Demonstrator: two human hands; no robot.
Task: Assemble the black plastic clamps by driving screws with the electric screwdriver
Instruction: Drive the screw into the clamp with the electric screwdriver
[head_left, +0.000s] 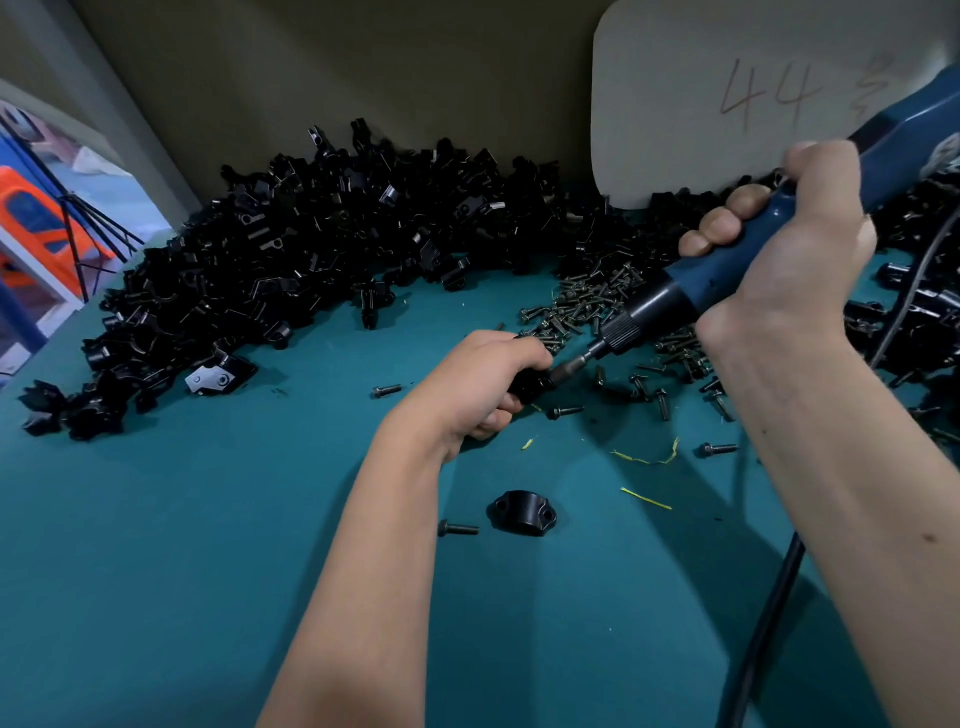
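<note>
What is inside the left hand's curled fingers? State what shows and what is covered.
The left hand grips a black clamp; only its end shows, where the screwdriver bit meets it. The rest of the clamp and any screw in it are hidden by the fingers.

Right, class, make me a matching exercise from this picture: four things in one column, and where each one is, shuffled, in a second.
Things:
1. electric screwdriver
2. black clamp piece with two holes
3. pile of screws
4. white card marked 44

Places:
A. standing against the back wall
B. lying alone on the green table, near the left forearm
C. gripped in the right hand
D. heaped on the table beyond the left hand

Pairs: 1-C, 2-B, 3-D, 4-A
</note>
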